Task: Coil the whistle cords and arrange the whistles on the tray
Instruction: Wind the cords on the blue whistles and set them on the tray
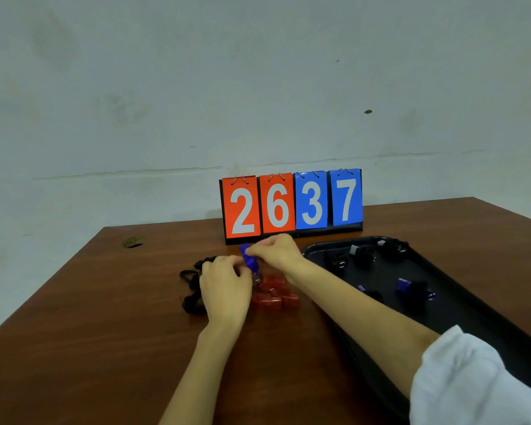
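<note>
From my feed, the right hand [276, 253] pinches the top of a blue whistle [249, 259] above the brown table [105, 332], and the left hand [224, 286] curls its fingers round the whistle's lower end. Black cords [192, 283] lie tangled just left of that hand; a heap of red whistles [275, 294] sits under both wrists. On my right, the black tray [472, 317] holds 3 black whistles [364, 256] at its far end and 2 blue ones [411, 288] nearer. Behind stands a scoreboard [292, 205] reading 2637.
</note>
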The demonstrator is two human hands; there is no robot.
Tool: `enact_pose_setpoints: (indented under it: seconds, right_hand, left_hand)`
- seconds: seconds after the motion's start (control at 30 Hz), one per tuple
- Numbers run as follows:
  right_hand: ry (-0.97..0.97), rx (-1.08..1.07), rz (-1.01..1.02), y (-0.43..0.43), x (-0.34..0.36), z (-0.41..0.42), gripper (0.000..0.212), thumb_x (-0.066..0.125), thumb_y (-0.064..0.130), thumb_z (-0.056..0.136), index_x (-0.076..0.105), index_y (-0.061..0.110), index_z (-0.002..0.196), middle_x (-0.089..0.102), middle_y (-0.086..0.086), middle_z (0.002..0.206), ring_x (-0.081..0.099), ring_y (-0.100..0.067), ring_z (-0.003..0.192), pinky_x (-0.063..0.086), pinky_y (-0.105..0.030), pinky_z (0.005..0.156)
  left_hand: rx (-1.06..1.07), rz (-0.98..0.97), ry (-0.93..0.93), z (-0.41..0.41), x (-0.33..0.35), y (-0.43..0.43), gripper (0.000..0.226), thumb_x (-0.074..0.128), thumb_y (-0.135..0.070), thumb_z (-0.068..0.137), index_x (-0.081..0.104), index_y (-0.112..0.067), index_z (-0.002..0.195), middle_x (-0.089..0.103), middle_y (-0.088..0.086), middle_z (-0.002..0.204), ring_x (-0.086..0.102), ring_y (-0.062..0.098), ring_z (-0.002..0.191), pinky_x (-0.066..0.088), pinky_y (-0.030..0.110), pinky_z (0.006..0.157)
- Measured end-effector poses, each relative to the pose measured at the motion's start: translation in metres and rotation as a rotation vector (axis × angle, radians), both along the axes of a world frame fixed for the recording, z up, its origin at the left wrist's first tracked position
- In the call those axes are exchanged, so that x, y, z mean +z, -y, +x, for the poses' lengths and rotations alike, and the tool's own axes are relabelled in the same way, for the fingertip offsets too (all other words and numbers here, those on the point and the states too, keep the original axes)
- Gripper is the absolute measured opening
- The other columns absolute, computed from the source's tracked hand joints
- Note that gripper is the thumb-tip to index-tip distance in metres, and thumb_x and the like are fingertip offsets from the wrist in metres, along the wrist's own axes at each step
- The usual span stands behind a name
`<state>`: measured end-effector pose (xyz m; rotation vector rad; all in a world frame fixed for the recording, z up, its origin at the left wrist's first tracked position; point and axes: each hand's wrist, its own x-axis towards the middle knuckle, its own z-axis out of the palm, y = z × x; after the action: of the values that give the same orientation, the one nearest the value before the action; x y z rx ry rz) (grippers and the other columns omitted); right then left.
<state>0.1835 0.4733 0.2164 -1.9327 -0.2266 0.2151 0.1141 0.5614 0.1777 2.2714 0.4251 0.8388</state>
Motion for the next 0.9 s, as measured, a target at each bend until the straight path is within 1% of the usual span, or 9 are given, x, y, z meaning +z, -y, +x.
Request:
enact_pose_setpoints:
  seconds: [0.13, 0.23, 0.4, 0.5, 0.63, 0.7, 0.77, 0.83, 0.9]
  right_hand:
    - [-0.267, 0.092, 0.478, 0.028, 0.029, -0.015, 0.034, 0.067, 0.016, 0.084, 0.061, 0.007, 0.116, 0.069, -0.009, 0.108, 0.067, -0.017, 0.095, 0.053, -0.028, 0.082]
    - [-0.350, 0.165, 0.746, 0.048, 0.039, -0.027, 0.034, 0.065, 0.016, 0.085, 0.058, 0.008, 0.118, 0.068, -0.010, 0.109, 0.067, -0.020, 0.097, 0.054, -0.032, 0.084]
    - [-0.060, 0.216, 0.453, 0.066, 0.027, -0.047, 0.032, 0.064, 0.017, 0.086, 0.061, 0.011, 0.117, 0.068, -0.009, 0.112, 0.064, -0.021, 0.107, 0.049, -0.039, 0.097]
    - [-0.013, 0.125, 0.576, 0.071, 0.028, -0.050, 0.028, 0.061, 0.015, 0.088, 0.059, 0.011, 0.115, 0.067, -0.012, 0.110, 0.066, -0.022, 0.102, 0.052, -0.037, 0.092]
    - [-0.043, 0.059, 0.819, 0.079, 0.048, -0.044, 0.018, 0.053, 0.014, 0.093, 0.054, 0.008, 0.110, 0.068, -0.009, 0.095, 0.070, -0.019, 0.084, 0.056, -0.036, 0.082]
    - [-0.034, 0.024, 0.917, 0.087, 0.062, -0.041, 0.015, 0.049, 0.016, 0.096, 0.053, 0.006, 0.106, 0.062, -0.004, 0.080, 0.063, -0.012, 0.061, 0.058, -0.030, 0.066]
    - [0.013, 0.001, 0.916, 0.098, 0.074, -0.035, 0.012, 0.047, 0.018, 0.097, 0.053, 0.009, 0.097, 0.054, -0.001, 0.073, 0.041, -0.007, 0.045, 0.044, -0.019, 0.046]
    - [0.102, 0.008, 0.788, 0.110, 0.081, -0.029, 0.013, 0.045, 0.020, 0.098, 0.054, 0.011, 0.094, 0.052, 0.000, 0.071, 0.026, -0.007, 0.044, 0.029, -0.016, 0.039]
    - [0.234, -0.014, 0.569, 0.119, 0.079, -0.025, 0.014, 0.045, 0.021, 0.098, 0.054, 0.012, 0.105, 0.053, -0.001, 0.070, 0.027, -0.004, 0.040, 0.026, -0.015, 0.039]
  left_hand:
    - [-0.175, -0.247, 0.089, -0.009, 0.015, 0.020, 0.041, 0.060, -0.031, 0.088, 0.049, -0.029, 0.127, 0.058, -0.008, 0.113, 0.051, 0.009, 0.109, 0.042, 0.027, 0.092]
    - [-0.258, -0.254, 0.207, -0.017, 0.024, 0.034, 0.035, 0.054, -0.023, 0.093, 0.051, -0.027, 0.127, 0.063, -0.007, 0.098, 0.059, 0.005, 0.091, 0.048, 0.020, 0.083]
    - [-0.309, -0.178, 0.286, -0.025, 0.030, 0.046, 0.032, 0.051, -0.023, 0.093, 0.056, -0.024, 0.124, 0.065, -0.006, 0.100, 0.063, 0.008, 0.089, 0.055, 0.025, 0.080]
    - [-0.401, -0.131, 0.227, -0.024, 0.026, 0.047, 0.045, 0.056, -0.021, 0.091, 0.045, -0.033, 0.133, 0.061, -0.009, 0.081, 0.062, 0.000, 0.077, 0.051, 0.009, 0.069]
    - [-0.360, -0.080, 0.158, -0.024, 0.026, 0.045, 0.065, 0.057, -0.014, 0.090, 0.026, -0.038, 0.141, 0.056, -0.006, 0.069, 0.061, 0.000, 0.064, 0.047, 0.006, 0.062]
    - [-0.303, -0.196, 0.129, -0.024, 0.029, 0.041, 0.064, 0.058, -0.007, 0.089, 0.028, -0.035, 0.139, 0.058, -0.002, 0.066, 0.059, -0.001, 0.056, 0.047, 0.011, 0.055]
    - [-0.239, -0.392, 0.125, -0.022, 0.033, 0.032, 0.058, 0.060, -0.002, 0.086, 0.039, -0.028, 0.134, 0.057, -0.001, 0.065, 0.055, 0.005, 0.052, 0.046, 0.014, 0.052]
    - [-0.217, -0.584, 0.140, -0.019, 0.036, 0.022, 0.048, 0.063, -0.001, 0.083, 0.049, -0.021, 0.125, 0.056, 0.001, 0.064, 0.052, 0.007, 0.054, 0.050, 0.025, 0.061]
    - [-0.239, -0.724, 0.165, -0.019, 0.039, 0.016, 0.040, 0.065, 0.000, 0.081, 0.055, -0.015, 0.117, 0.057, 0.000, 0.064, 0.052, 0.010, 0.057, 0.049, 0.030, 0.068]
